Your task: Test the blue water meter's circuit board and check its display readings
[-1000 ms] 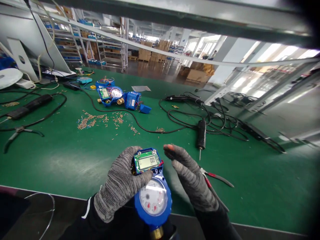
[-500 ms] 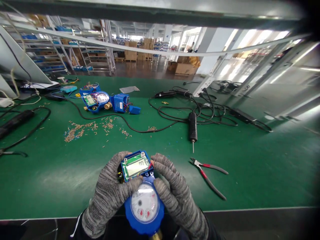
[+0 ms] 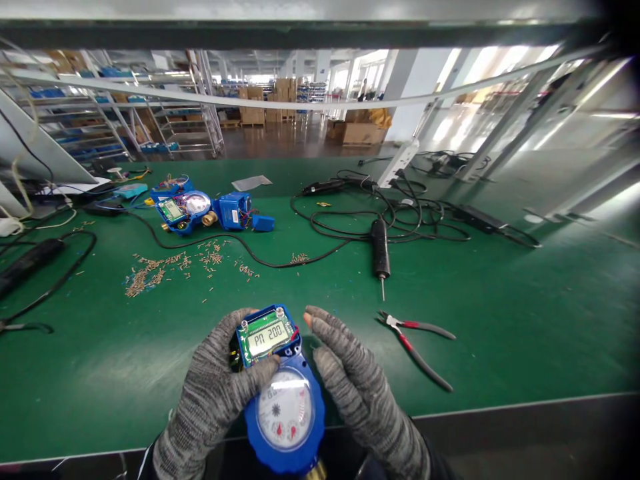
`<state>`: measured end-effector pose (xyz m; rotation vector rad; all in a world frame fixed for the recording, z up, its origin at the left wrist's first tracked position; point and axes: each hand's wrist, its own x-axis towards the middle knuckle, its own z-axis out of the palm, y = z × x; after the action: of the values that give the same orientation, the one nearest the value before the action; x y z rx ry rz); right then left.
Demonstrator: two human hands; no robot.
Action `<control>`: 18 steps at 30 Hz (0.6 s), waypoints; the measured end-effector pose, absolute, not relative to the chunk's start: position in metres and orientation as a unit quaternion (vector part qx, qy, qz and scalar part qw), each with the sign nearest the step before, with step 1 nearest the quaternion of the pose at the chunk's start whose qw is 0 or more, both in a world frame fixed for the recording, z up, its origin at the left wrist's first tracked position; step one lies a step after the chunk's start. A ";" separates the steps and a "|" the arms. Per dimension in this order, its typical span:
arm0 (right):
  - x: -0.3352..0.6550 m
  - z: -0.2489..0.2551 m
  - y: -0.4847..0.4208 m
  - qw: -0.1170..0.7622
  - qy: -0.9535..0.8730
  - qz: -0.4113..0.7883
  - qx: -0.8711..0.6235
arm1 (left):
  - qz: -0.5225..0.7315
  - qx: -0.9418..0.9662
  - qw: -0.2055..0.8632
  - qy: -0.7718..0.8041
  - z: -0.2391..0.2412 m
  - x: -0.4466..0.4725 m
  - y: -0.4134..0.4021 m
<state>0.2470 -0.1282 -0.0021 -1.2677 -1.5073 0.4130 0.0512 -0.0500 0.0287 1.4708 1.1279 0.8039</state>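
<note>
A blue water meter (image 3: 286, 412) with a round white dial is at the near edge of the bench. Its upper housing is uncovered, showing a green circuit board with a lit display (image 3: 267, 338) that reads something like "PN 2.00". My left hand (image 3: 215, 387), in a grey knitted glove, grips the housing from the left, its thumb lying across the joint above the dial. Just right of the meter, my right hand (image 3: 355, 387) is held apart from it, fingers extended and holding nothing. Brass pipe thread (image 3: 316, 471) shows at the meter's bottom.
Red-and-grey cutting pliers (image 3: 413, 340) lie to the right, below a black electric screwdriver (image 3: 380, 250) with tangled cables. Small screws (image 3: 145, 277) are scattered at left. Behind them are more opened blue meters (image 3: 187, 210). A power strip (image 3: 399, 163) stands at the back.
My right hand has come off the meter and moved slightly right. The display text has changed from digits to "PN 2.00". My left hand keeps its hold.
</note>
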 end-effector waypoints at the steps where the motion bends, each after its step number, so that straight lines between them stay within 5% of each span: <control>1: 0.245 -0.002 -0.129 0.541 -0.637 0.169 -0.522 | 0.340 0.617 0.529 0.474 0.028 0.052 -0.050; 18: 0.233 -0.016 -0.130 0.545 -0.652 0.143 -0.507 | 0.461 0.430 0.579 0.518 0.032 0.065 -0.063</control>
<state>0.2334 -0.1297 -0.0156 -1.2027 -1.5470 0.3400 0.0654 -0.0626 0.0318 1.0065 1.2104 1.0771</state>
